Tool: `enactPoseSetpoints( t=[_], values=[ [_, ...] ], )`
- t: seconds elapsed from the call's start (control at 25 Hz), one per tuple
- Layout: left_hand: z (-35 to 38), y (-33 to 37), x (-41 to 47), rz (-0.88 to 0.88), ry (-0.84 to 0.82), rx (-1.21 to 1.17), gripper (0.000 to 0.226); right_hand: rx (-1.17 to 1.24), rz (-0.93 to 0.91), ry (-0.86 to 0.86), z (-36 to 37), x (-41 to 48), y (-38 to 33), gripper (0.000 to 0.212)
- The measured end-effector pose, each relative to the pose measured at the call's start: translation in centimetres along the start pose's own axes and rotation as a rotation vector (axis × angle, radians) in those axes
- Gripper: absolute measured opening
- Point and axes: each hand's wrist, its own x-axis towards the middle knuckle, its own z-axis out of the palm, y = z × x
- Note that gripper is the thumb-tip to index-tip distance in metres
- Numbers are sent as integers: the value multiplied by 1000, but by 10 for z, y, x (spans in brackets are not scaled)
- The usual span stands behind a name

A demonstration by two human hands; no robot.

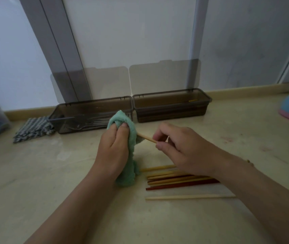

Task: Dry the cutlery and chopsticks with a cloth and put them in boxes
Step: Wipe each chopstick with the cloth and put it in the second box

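While your left hand [113,148] clenches the green cloth [128,175] around one end of a pale chopstick [147,138], your right hand [180,148] pinches the bare end between thumb and fingertips, so you are in the drying step for the chopsticks. That stick hangs in the air between your hands, just in front of the two brown boxes. Your left box [91,103] holds cutlery. Your right box [171,93] seems to hold chopsticks, though its dark wall makes that hard to read. Both lids stand open against the wall. More chopsticks [178,182] lie in a loose pile on the counter [52,173] under your right wrist, with one pale stick [189,196] lying apart, so a good share of the job looks undone. Your next move, as I judge it, calls for drawing the stick through the cloth along its whole length, then laying it lengthwise in the right box.
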Motion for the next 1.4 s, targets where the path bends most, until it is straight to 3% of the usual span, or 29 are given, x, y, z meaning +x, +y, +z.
enactPoseSetpoints(
  t=[0.24,0.68,0.92,1.24,1.32,1.4],
  values=[
    [-4,-1,7,-49,282,-138,27,-107,89,-102,-4,-2,9,22],
    [20,2,-10,68,146,-13,30,92,98,-69,24,0,-17,24],
    [3,4,6,-22,333,-142,28,11,139,-99,7,1,-5,24],
    [17,6,-7,109,95,-6,33,234,128,-94,19,-3,-18,27],
    [9,10,-5,39,31,-86,32,298,161,-66,15,-2,-19,26],
    [3,15,-6,-105,-156,-189,30,360,181,118,11,3,-17,25]
  ],
)
